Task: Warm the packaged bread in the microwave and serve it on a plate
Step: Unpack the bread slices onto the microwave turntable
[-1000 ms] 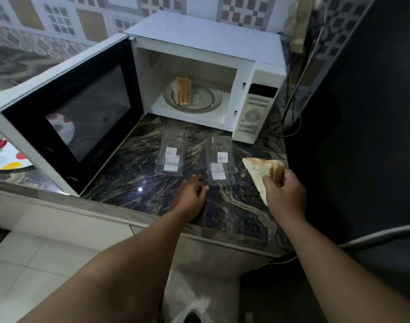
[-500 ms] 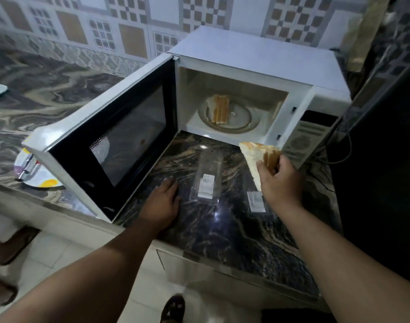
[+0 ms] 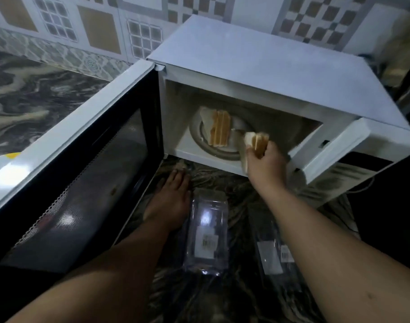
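The white microwave (image 3: 269,66) stands with its door (image 3: 78,183) swung wide to the left. Inside, a triangular sandwich (image 3: 219,128) lies on the glass turntable (image 3: 213,152). My right hand (image 3: 264,164) grips a second sandwich (image 3: 255,142) at the mouth of the cavity, just above the turntable's right side. My left hand (image 3: 170,201) rests flat on the dark marble counter (image 3: 222,299) in front of the microwave, fingers straight. Two empty clear plastic packages lie on the counter, one (image 3: 207,231) between my arms and one (image 3: 275,255) partly under my right forearm.
The microwave's control panel (image 3: 339,180) is at the right, past my right hand. A plate with yellow marks (image 3: 5,159) peeks out behind the open door at the left. A tiled wall (image 3: 94,31) rises behind the counter.
My right hand has carried the sandwich forward from above the counter to the microwave opening. My left hand has slid forward along the counter. The view has come closer to the microwave.
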